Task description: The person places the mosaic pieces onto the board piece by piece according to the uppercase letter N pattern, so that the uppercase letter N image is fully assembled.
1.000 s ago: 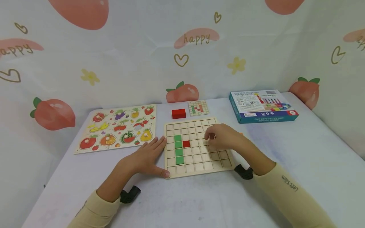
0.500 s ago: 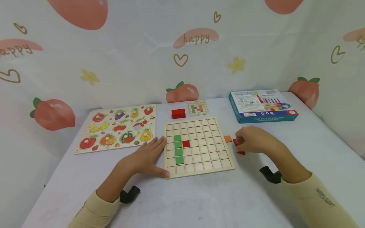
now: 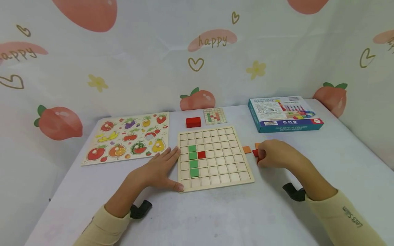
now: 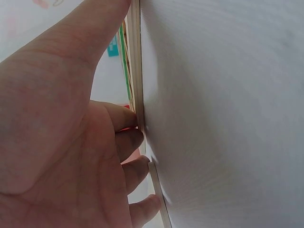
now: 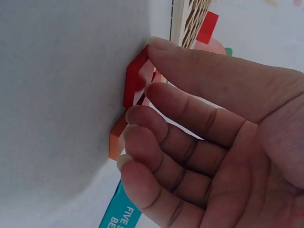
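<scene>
My left hand (image 3: 157,171) lies with spread, straight fingers along the left edge of a wooden grid board (image 3: 227,169); its thumb touches the near left corner. On the board, several green tiles (image 3: 193,164) form a column, with a red tile (image 3: 201,155) beside it. Right of the board, my right hand (image 3: 278,153) reaches down to the table, fingers curled. The right wrist view shows its thumb and index finger at a red square tile (image 5: 134,80), thumb tip on one corner. An orange tile (image 5: 116,140) lies under the other fingertips.
Another orange tile (image 3: 247,149) sits against the board's right edge. Behind the board are a red block (image 3: 193,122) and a small pattern card (image 3: 214,116). A fruit peg puzzle (image 3: 136,131) lies at left, a teal-edged box (image 3: 286,124) at back right.
My right hand has moved from above the board to the tiles on its right, then shifted slightly toward the near red tile. The left hand stays at the board's edge.
</scene>
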Action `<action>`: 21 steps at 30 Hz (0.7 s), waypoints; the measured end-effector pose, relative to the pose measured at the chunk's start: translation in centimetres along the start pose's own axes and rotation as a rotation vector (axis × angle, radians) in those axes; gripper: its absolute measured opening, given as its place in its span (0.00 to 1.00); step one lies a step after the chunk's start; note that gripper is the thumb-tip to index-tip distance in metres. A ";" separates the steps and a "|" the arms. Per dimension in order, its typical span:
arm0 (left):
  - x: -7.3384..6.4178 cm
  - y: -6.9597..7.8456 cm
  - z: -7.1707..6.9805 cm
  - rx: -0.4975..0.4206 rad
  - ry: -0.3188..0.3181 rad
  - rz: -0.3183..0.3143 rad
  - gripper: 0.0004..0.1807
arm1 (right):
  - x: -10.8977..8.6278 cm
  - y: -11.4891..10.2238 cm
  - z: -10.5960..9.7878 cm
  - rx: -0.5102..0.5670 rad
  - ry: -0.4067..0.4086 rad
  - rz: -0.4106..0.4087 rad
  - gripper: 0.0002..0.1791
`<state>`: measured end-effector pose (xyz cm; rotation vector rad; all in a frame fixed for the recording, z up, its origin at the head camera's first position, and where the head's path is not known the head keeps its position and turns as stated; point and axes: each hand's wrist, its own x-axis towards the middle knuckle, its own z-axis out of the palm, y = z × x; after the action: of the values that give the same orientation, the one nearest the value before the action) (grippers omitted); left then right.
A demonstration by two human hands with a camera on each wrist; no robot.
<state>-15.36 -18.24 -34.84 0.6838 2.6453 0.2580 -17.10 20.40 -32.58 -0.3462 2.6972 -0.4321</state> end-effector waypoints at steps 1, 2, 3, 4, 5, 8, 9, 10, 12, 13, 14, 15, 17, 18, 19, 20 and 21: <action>0.0 0.0 0.0 0.001 0.000 0.000 0.70 | 0.0 0.1 0.0 0.007 0.003 0.001 0.12; 0.0 0.0 0.0 0.002 0.000 0.000 0.70 | 0.1 0.1 0.0 0.015 0.003 0.000 0.13; 0.0 0.0 0.0 0.003 -0.001 0.001 0.70 | 0.1 0.2 0.1 0.023 0.004 0.000 0.13; 0.1 0.0 0.0 0.004 -0.002 0.000 0.70 | 0.2 0.3 0.1 0.033 0.004 -0.004 0.14; 0.1 0.0 0.0 0.004 -0.004 -0.002 0.70 | 0.2 0.4 0.1 0.041 0.003 -0.011 0.14; 0.1 0.0 0.0 0.003 -0.004 -0.003 0.70 | 0.3 0.5 0.1 0.064 -0.006 -0.024 0.13; 0.1 -0.1 0.0 0.002 -0.005 -0.004 0.70 | 0.3 0.6 0.1 0.070 -0.008 -0.026 0.13; 0.1 -0.1 0.0 0.002 -0.005 -0.005 0.70 | 0.4 0.6 0.1 0.077 -0.010 -0.028 0.13; 0.1 -0.1 0.0 0.000 -0.004 -0.006 0.70 | 0.5 0.6 0.1 0.091 -0.016 -0.028 0.13; 0.1 -0.1 0.0 -0.001 -0.003 -0.006 0.70 | 0.5 0.7 0.1 0.094 -0.017 -0.031 0.13; 0.1 -0.1 0.0 -0.001 -0.003 -0.006 0.70 | 0.5 0.7 0.1 0.098 -0.019 -0.033 0.13; 0.1 -0.1 0.0 -0.001 -0.002 -0.006 0.70 | 0.5 0.8 0.1 0.101 -0.020 -0.034 0.13; 0.0 0.0 0.0 -0.002 0.000 -0.006 0.70 | 0.5 0.9 0.2 0.108 -0.023 -0.037 0.13; 0.0 0.0 0.0 -0.003 0.000 -0.005 0.70 | 0.5 0.9 0.2 0.109 -0.022 -0.041 0.13; 0.1 0.0 -0.1 -0.004 0.000 -0.005 0.70 | 0.5 0.9 0.2 0.110 -0.021 -0.042 0.14; 0.1 0.0 -0.1 -0.004 -0.001 -0.005 0.70 | 0.4 0.9 0.3 0.111 -0.021 -0.043 0.13; 0.1 0.1 -0.1 -0.004 -0.001 -0.004 0.70 | 0.4 0.8 0.3 0.112 -0.020 -0.043 0.13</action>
<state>-15.42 -18.16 -34.78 0.6769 2.6439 0.2619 -17.49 20.94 -33.27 -0.3755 2.6369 -0.5859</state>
